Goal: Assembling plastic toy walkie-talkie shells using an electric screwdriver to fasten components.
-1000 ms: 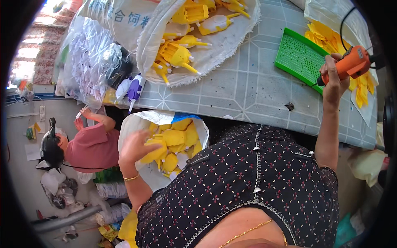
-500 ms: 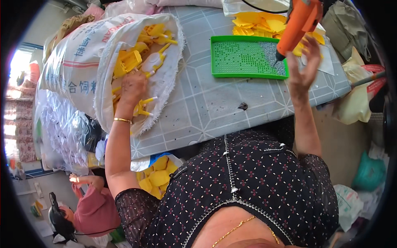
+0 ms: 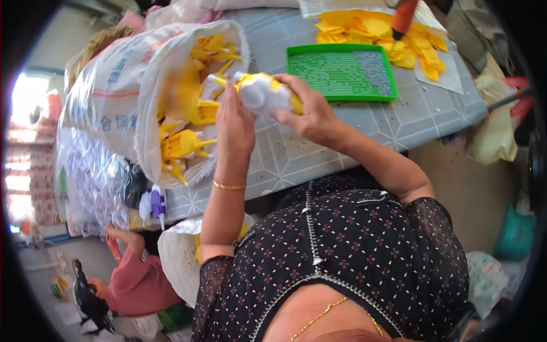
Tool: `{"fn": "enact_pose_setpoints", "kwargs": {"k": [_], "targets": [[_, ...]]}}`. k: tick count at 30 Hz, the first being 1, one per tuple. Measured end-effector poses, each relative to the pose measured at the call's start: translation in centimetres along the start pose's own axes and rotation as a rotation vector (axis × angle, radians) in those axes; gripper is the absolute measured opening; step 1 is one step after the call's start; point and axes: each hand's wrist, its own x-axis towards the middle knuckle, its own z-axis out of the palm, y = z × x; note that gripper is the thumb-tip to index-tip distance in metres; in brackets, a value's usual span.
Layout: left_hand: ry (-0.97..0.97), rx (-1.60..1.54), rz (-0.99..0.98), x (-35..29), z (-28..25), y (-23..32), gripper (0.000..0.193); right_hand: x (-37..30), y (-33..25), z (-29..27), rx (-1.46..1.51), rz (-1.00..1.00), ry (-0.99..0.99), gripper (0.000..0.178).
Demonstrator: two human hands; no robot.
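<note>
A yellow-and-white plastic toy part is held up over the table in front of the sack. My right hand wraps round its right side, thumb below. My left hand is upright at the part's left end, its fingers together and pressed against it. To the left lies a white woven sack with its mouth turned toward me, full of yellow toy parts with white pieces on them. One yellow shape inside the sack's mouth is smeared by motion.
A green tray of small grey screws lies at the far right. Behind it are flat yellow plastic pieces, with an orange electric screwdriver hanging above them. At the lower left another person in a pink top sits.
My left hand has come out of the sack and moved right. My right hand has left the screwdriver, which swung back, and come over to the toy part now between my hands.
</note>
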Motion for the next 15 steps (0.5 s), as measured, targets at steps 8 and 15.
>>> {"fn": "enact_pose_setpoints", "kwargs": {"k": [8, 15], "targets": [[-0.144, -0.856, -0.575, -2.4, 1.4, -2.9, 0.053, -4.2, 0.0, -5.5, -0.484, -0.441, -0.068, 0.053], [-0.252, -0.881, -0.715, -2.7, 1.1, -4.2, 0.072, -2.9, 10.4, -24.7, -0.948, 0.271, 0.562, 0.045]]}}
